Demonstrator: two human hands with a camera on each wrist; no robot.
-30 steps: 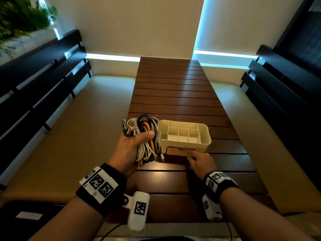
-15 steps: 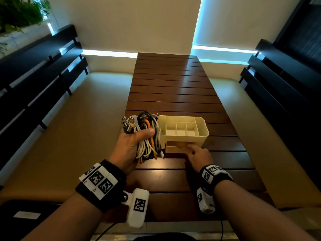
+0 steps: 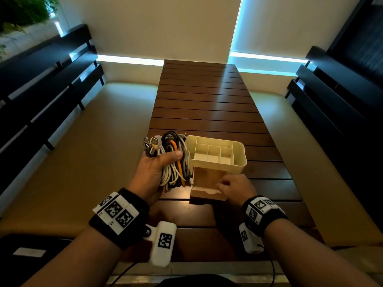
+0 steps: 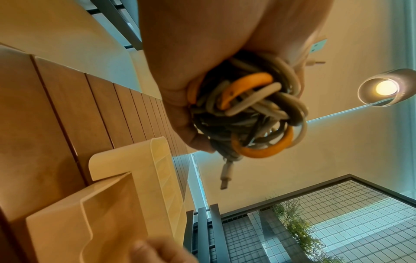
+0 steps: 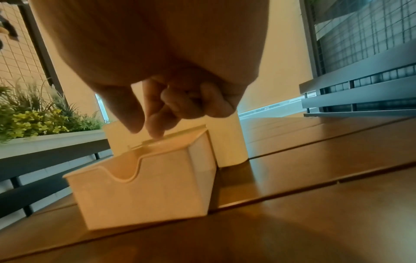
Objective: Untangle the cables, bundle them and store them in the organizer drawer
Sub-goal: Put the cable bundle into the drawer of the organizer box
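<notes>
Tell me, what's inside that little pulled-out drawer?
The drawer shows only its bare floor; no cables lie in it. The right hand covers its right corner. The cable bundle sits in the left hand.

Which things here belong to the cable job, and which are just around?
Job:
- cable bundle, gripped by left hand
- organizer
- drawer, pulled out, right hand at it

Around:
- table
- plants
- hanging lamp
- benches

Drawer [image 3: 208, 184] now pulled out of organizer [image 3: 217, 154] by right hand [image 3: 236, 188].
</notes>
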